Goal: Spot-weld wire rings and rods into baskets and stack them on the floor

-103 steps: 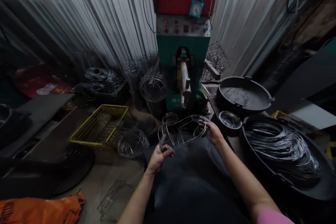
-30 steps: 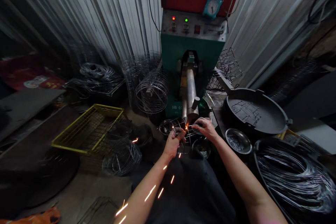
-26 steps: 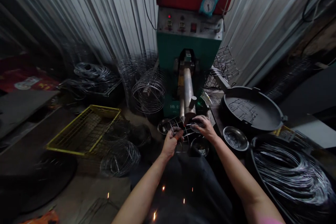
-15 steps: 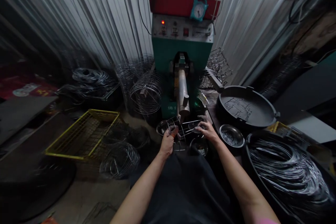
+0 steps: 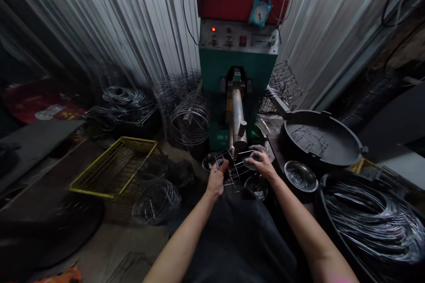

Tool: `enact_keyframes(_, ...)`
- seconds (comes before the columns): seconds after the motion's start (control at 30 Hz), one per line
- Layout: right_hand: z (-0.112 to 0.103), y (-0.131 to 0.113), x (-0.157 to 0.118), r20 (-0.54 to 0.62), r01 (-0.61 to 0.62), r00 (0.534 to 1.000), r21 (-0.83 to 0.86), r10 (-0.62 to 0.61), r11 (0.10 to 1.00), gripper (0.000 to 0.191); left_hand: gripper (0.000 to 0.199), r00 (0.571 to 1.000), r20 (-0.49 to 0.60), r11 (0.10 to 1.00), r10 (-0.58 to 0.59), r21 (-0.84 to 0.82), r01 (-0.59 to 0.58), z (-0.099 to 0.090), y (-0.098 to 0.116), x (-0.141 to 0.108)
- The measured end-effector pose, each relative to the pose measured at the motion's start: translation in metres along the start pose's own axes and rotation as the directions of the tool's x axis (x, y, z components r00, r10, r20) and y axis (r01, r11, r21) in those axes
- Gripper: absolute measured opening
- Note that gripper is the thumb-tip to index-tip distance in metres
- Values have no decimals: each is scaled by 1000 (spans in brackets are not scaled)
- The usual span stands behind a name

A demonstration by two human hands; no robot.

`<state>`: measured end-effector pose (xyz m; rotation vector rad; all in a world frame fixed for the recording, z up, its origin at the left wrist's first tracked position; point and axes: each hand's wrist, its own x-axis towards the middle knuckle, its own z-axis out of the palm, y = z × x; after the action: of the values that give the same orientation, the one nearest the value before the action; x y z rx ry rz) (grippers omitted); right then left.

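Observation:
A wire frame [image 5: 236, 170] of thin crossed rods is under the metal arm [image 5: 238, 119] of a green machine [image 5: 212, 68]. My left hand [image 5: 218, 179] is closed on the left side of this frame, thumb on top. On its right side, my right hand [image 5: 260, 161] has bent fingers at the rod ends; whether they pinch a rod is too dark to tell. The arm's lower tip meets or nearly meets the frame between my hands. Small metal bowls lie partly hidden beneath, one [image 5: 256, 186] below my right hand.
At right are a round black pan [image 5: 323, 139] with wire pieces, a metal bowl [image 5: 300, 176] of small parts, and a large tub of coiled wire [image 5: 372, 216]. At left are a yellow-rimmed basket [image 5: 94, 194], round wire cages [image 5: 156, 202] and wire coils [image 5: 122, 96].
The whole view has shifted, so the machine and both hands appear slightly further right. My right hand is a little nearer the arm's tip, and the wire frame has tilted or turned slightly.

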<state>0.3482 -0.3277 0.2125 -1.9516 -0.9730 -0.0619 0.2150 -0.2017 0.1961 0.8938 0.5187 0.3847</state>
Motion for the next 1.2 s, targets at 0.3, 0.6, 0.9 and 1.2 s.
enact_keyframes(0.3,2,4,9,-1,3,1000,-34,-3,999,30,38,1000,-16,999,13,-31,-14,4,4,10)
enact_keyframes(0.6,2,6,15,22,-50,998,-40,51,998,30,40,999,-37,999,-1,-40,0,3,4,18)
enact_keyframes(0.9,4,10,16,3,-103,995,-2,103,995,31,39,998,-59,999,-24,-47,21,6,8,21)
enact_keyframes(1.2,7,8,15,33,-154,988,-2,154,988,34,34,995,-94,998,37,-47,-42,7,6,20)
